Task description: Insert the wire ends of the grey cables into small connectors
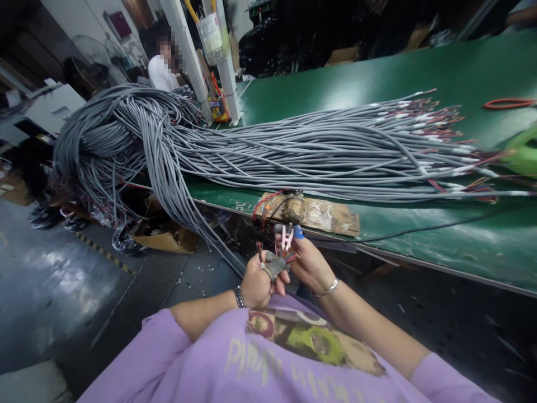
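Note:
In front of my purple shirt, both hands are close together at the table's edge. My left hand (258, 282) is closed around the end of a cable, with grey covers on its fingers. Thin coloured wires (290, 258) fan out from that grip, red and dark ones among them. Just to the right, my right hand (310, 263) pinches a small pale pink clip (287, 237), shaped like a clothespin, between a blue-covered thumb and a grey-covered finger. The wire tips lie close to this hand's palm; whether it touches them I cannot tell.
A thick bundle of grey cables (272, 151) stretches across the green table (344, 84) and droops over its left side. A wooden board (335, 215) with a taped-on fixture lies at the near edge. Behind stand white posts (229, 73); a person (163, 70) is farther back.

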A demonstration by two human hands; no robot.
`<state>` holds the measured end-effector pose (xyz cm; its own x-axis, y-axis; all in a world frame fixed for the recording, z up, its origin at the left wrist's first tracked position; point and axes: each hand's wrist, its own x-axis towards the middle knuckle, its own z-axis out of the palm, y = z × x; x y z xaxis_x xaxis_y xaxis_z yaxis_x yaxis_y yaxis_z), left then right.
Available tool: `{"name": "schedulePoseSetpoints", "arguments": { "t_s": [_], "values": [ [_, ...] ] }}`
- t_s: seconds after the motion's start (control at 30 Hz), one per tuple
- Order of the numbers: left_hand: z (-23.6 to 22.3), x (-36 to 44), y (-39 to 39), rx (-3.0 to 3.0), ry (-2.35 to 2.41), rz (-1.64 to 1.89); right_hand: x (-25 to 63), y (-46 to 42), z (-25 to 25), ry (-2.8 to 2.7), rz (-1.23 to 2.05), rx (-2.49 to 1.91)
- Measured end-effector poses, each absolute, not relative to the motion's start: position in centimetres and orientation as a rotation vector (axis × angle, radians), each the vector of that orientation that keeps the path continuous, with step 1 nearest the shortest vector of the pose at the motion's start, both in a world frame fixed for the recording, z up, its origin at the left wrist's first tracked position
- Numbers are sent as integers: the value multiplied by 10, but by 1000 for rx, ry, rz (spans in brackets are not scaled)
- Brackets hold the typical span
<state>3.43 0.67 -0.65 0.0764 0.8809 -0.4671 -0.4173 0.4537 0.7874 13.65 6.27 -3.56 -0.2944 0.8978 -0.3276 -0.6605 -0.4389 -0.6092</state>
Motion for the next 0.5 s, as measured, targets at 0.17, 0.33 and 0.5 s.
{"name": "schedulePoseSetpoints", "arguments": {
  "t_s": [0.17, 0.33, 0.5],
  "values": [
    [-6, 33, 5, 530, 1065, 1076, 137, 61, -38, -421, 1937, -760],
    [-9, 25, 1, 561, 1051, 1062, 143, 61, -41, -492, 1938, -695],
    [-18, 15, -4, 660, 1087, 1040, 159, 56, -36, -696, 2101, -755]
  ]
}}
